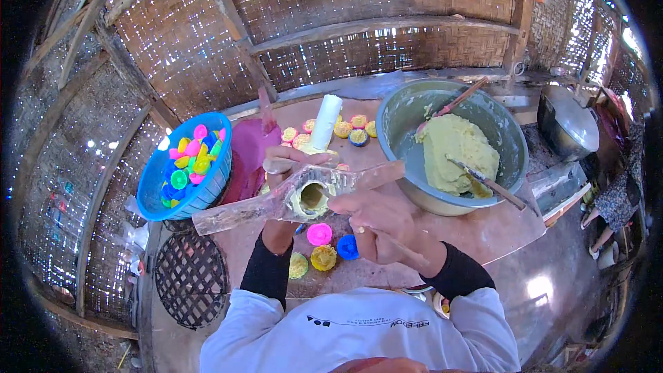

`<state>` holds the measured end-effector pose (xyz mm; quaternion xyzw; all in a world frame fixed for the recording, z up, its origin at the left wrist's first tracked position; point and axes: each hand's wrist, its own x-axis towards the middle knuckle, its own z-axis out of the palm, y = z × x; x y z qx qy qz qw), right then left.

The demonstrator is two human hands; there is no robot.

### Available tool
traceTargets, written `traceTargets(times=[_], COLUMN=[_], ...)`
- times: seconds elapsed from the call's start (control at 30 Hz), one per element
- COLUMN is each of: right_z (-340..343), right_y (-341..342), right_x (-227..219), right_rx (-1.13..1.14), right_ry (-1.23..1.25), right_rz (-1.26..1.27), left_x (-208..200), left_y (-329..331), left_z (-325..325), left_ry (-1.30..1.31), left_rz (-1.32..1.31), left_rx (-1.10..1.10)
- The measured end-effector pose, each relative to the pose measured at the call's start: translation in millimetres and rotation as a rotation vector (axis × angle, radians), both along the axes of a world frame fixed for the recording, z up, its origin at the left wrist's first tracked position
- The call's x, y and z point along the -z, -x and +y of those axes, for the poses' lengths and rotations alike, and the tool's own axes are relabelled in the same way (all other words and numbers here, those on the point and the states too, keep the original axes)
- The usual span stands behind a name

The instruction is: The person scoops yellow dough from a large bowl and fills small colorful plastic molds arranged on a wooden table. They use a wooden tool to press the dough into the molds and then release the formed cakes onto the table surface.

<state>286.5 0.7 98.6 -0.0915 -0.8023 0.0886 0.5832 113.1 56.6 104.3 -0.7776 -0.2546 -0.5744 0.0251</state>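
A wooden dough press, with a round hole in its middle and handles out to both sides, is held up over the table. My left hand is closed around its far side. Pale yellow dough is smeared about the hole. In my closed right hand is a thin stick, its front end at the rim of the hole. Below the press stand small fluted moulds: a pink one, a blue one and a dough-filled yellow one. A white cylinder stands tilted behind the press.
At right, a large basin holds a dough mound and two sticks. A blue basket of colourful moulds sits left, beside a pink container. Several filled moulds stand behind. A lidded pot and another person are far right.
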Motion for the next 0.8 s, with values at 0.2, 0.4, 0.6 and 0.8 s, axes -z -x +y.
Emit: traceTargets(times=[0.2,0.4,0.6,0.8], right_z=[6,3,6,12], right_y=[8,4,6,6], right_x=[6,-1,4,8], right_rx=[0.013,0.056,0.034,0.023], right_ry=[0.015,0.195,0.164,0.019], right_rz=[0.086,0.063,0.139,0.152], left_x=[25,20,18,20], left_y=[8,1,3,0], left_z=[17,14,19,17], left_ry=[0.191,0.258,0.073,0.203], left_rz=[-0.113,-0.215,-0.050,-0.166], left_rx=[0.041,0.147,0.036,0.178])
